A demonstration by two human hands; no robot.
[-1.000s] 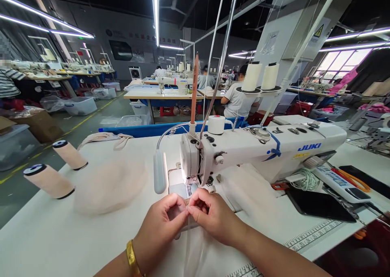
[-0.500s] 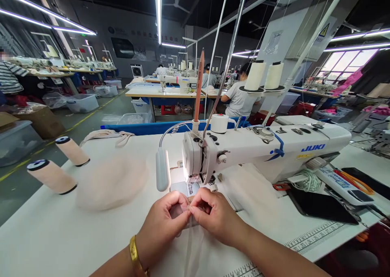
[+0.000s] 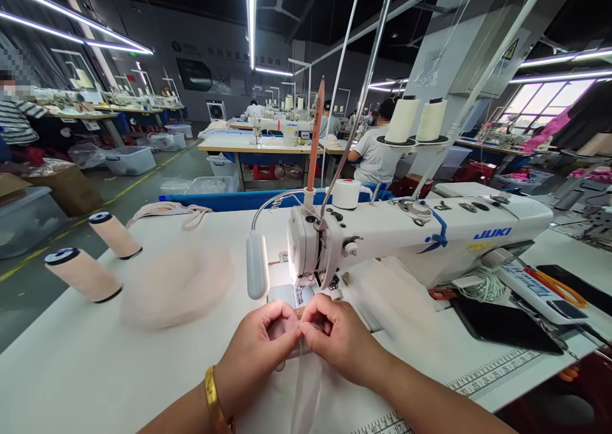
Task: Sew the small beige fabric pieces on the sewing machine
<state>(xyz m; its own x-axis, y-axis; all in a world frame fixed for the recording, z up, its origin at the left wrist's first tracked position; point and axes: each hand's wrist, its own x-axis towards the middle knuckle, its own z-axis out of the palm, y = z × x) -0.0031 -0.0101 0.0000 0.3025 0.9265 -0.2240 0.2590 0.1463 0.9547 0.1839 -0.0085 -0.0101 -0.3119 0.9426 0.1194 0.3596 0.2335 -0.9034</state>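
Both my hands meet just in front of the presser foot (image 3: 299, 296) of a white sewing machine (image 3: 382, 230). My left hand (image 3: 261, 338), with a gold bracelet at the wrist, is closed in a pinch of thumb and forefinger. Touching it, my right hand (image 3: 337, 338) pinches in the same way. Between the fingertips is a sheer, pale strip of fabric (image 3: 305, 389), which hangs down toward the table's front edge. Its pinched edge is mostly hidden by my fingers. A grey lamp (image 3: 257, 265) lights the needle area.
Sheer beige fabric (image 3: 176, 287) lies left, more fabric (image 3: 396, 300) right of the needle. Two thread cones (image 3: 83, 274) stand at the left edge. At right lie a black phone (image 3: 507, 322), orange-handled scissors (image 3: 561, 287) and a cord bundle (image 3: 480, 283). A printed ruler (image 3: 492, 373) runs along the front.
My hands hold nearly the same pinch at the same spot. The view has shifted very slightly, and the hanging strip looks a little more spread out.
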